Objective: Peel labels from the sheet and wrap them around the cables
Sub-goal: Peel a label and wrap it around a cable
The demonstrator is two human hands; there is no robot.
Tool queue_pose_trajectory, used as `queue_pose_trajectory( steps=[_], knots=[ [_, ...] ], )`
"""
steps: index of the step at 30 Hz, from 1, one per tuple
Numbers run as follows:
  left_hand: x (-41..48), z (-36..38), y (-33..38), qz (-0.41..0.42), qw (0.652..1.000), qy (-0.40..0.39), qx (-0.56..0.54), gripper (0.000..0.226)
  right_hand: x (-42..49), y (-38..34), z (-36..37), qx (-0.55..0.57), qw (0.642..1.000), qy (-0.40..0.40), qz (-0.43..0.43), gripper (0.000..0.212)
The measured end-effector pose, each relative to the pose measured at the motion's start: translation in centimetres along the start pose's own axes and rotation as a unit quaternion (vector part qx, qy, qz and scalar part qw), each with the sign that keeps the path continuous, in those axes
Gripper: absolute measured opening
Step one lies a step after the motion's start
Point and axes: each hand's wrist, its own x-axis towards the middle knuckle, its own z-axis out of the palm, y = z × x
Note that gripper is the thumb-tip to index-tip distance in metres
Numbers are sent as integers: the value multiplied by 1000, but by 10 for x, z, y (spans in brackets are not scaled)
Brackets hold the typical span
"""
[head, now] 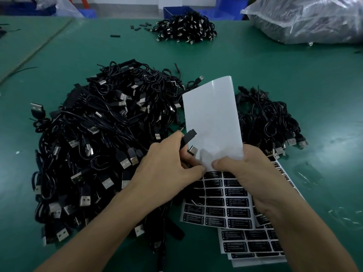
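While a cable (187, 137) was gripped by the left hand (169, 163), label sheet (214, 122) was bent upward.
Pinched by the right hand (247, 173), btw.

Bare from forearm to fingertip on both sides. Smooth, slender left forearm (102, 228) and right forearm (302, 232), narrowing to slim wrists. Faint tendon ridges across the back of the left grip (169, 163); soft creases at knuckles and thumb joint of the right grip (249, 173). Long fingers (225, 163), rounded at the tips.
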Motion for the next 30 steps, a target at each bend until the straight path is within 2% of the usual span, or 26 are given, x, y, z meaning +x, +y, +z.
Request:
queue_pose_trajectory(
  steps=[8, 16, 30],
  knots=[
    [0, 0, -1, -11, 1000, -5, 10, 35, -3, -2, -1, 29, 999, -23, 18, 19],
    [0, 0, 3, -6, 1000, -3, 12, 40, -4, -4, -1, 49, 998, -39, 24, 20],
    [0, -1, 0, 1, 1000, 5, 11, 35, -3, -3, 0, 57, 997, -40, 30, 19]
  ],
)
